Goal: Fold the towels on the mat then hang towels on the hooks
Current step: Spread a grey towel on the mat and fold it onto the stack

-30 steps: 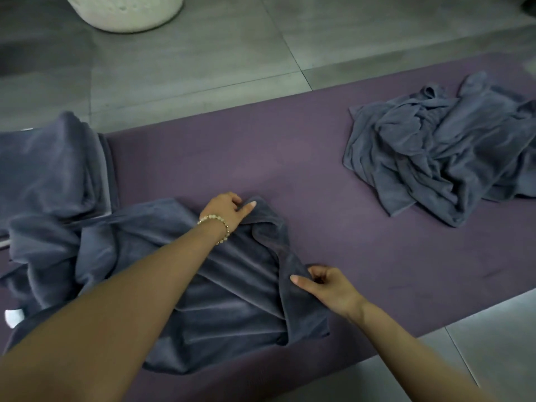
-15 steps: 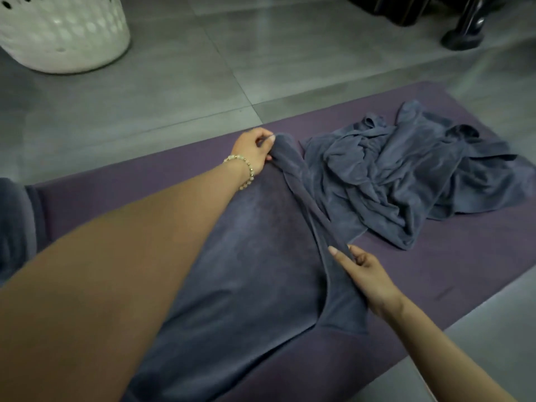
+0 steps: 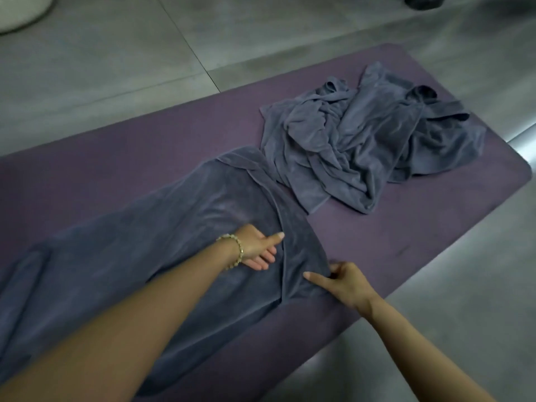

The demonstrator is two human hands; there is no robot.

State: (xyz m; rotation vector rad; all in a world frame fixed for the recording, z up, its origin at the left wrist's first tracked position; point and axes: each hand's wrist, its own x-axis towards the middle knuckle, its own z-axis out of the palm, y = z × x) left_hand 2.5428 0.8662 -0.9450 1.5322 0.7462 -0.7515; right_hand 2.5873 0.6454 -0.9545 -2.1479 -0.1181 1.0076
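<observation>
Drawn back from far edge of mat since 0.5 s ago, L hand now flat, fingers straight, on towel spread mid-mat; R hand pinching its near-edge hem (crumpled pile at mat's right end).

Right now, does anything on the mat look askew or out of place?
The spread towel has its right edge folded over itself where the right hand pinches it; the crumpled towel lies heaped beyond.

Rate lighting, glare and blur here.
Head view: dim, flat light; bright glare on the floor right of the mat; left forearm soft, oversized by the wide-angle lens; folds clear on the crumpled towel, texture muted on the spread towel.
</observation>
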